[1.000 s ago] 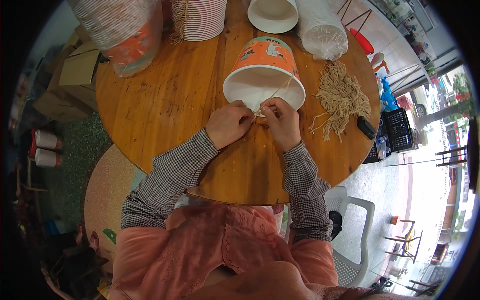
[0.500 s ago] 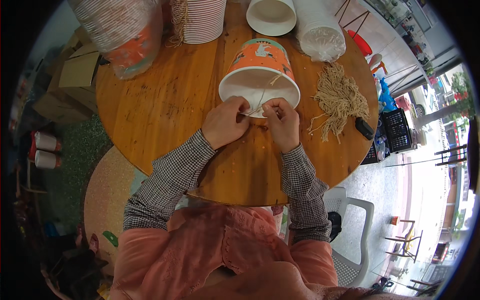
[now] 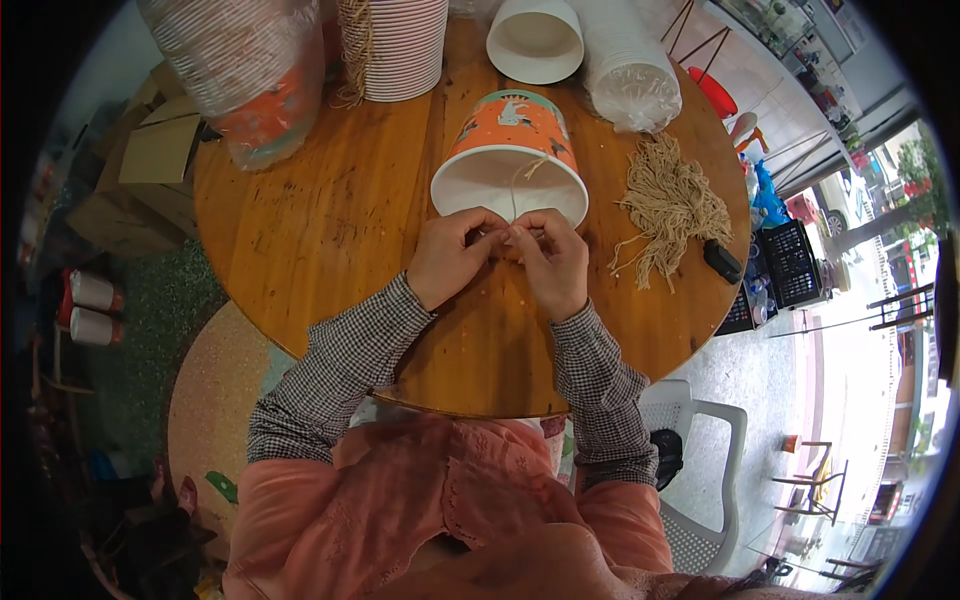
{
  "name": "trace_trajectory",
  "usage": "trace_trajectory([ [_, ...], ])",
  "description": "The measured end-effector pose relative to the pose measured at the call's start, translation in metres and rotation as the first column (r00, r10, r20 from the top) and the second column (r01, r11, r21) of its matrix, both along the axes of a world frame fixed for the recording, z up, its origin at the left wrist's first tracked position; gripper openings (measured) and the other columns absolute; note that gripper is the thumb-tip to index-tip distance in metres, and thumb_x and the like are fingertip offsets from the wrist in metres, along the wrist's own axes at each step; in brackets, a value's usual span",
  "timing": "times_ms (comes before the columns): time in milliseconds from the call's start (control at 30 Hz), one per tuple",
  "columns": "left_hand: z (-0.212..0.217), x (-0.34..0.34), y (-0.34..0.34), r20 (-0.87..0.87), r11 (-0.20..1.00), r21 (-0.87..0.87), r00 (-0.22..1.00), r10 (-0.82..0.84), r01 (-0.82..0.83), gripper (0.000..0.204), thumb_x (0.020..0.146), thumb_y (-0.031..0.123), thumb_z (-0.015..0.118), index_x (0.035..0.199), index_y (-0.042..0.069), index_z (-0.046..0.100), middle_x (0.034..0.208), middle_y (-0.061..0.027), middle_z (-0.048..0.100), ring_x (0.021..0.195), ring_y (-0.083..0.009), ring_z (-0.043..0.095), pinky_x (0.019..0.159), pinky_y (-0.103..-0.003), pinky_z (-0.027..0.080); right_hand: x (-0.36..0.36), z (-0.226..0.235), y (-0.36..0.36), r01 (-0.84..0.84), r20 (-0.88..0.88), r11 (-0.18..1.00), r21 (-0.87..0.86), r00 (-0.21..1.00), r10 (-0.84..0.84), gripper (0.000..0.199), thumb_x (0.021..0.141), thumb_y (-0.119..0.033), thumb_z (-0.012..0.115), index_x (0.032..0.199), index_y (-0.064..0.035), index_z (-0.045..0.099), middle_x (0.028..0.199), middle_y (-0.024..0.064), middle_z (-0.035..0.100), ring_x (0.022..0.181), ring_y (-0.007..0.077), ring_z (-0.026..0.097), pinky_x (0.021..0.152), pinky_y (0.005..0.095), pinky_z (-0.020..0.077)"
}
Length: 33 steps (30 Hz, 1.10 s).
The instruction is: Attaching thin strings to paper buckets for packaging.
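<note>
Both the left hand point(image 3: 452, 258) and right hand point(image 3: 548, 262) are pinching thin twine point(image 3: 519, 182) at the rim of the orange paper bucket point(image 3: 510, 155) lying sideways on the round table point(image 3: 300, 220), where pulling unevenly could tear the rim.

Two hands point(image 3: 455, 255), one orange bucket point(image 3: 512, 130)

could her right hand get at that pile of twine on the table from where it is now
Probably yes. The right hand is at the rim of the orange paper bucket, and the twine pile lies on the round wooden table just to its right, with only bare tabletop between them.
</note>
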<state>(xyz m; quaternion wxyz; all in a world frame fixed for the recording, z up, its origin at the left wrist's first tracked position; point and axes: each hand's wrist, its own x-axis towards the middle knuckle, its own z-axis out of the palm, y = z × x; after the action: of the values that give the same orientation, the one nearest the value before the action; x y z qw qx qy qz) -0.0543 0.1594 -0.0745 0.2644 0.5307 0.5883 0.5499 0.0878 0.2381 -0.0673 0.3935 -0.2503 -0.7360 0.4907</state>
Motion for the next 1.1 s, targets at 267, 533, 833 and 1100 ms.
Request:
trace_trajectory([
  [267,0.072,0.003,-0.022,-0.152,0.980,0.198,0.988,-0.001,0.031,0.010,0.087,0.010,0.063,0.086,0.000,0.063,0.066,-0.0028,0.059,0.054,-0.0075,0.049,0.050,-0.024,0.040,-0.001,0.058,-0.011,0.118,-0.171,0.825,0.553,0.985,-0.026,0.007,0.088,-0.001,0.057,0.095,-0.0005,0.060,0.092,0.0089,0.062,0.074,0.0147,0.063,0.063,0.0262,0.0510],
  [533,0.138,-0.010,-0.022,0.093,0.987,0.007,0.982,-0.163,0.163,0.015,0.088,0.014,0.063,0.082,0.000,0.063,0.065,0.0050,0.056,0.057,-0.0006,0.047,0.049,-0.018,0.037,-0.006,0.116,-0.007,0.009,-0.089,0.912,0.411,0.996,0.031,0.011,0.088,-0.003,0.056,0.099,-0.0009,0.054,0.075,0.0043,0.061,0.059,0.0096,0.056,0.054,0.0219,0.0438],
  [833,0.141,-0.005,-0.029,0.035,0.951,-0.091,0.955,-0.293,0.295,0.013,0.085,0.013,0.064,0.083,-0.001,0.063,0.078,-0.0024,0.064,0.073,-0.0070,0.056,0.068,-0.023,0.046,0.012,0.122,-0.006,-0.191,-0.158,0.977,0.098,0.966,0.205,0.024,0.084,0.003,0.054,0.107,-0.0009,0.052,0.074,-0.0005,0.056,0.067,0.0025,0.050,0.059,0.0186,0.0410],
  [1100,0.095,0.000,-0.058,-0.307,0.977,-0.025,0.928,-0.210,0.213,0.010,0.083,0.013,0.065,0.081,0.003,0.063,0.086,-0.0051,0.067,0.082,-0.0162,0.059,0.072,-0.029,0.045,0.057,0.094,0.050,0.372,-0.048,0.810,0.454,0.918,-0.395,0.017,0.087,-0.005,0.054,0.103,-0.0035,0.057,0.081,0.0080,0.063,0.064,0.0178,0.059,0.059,0.0287,0.0470],
])
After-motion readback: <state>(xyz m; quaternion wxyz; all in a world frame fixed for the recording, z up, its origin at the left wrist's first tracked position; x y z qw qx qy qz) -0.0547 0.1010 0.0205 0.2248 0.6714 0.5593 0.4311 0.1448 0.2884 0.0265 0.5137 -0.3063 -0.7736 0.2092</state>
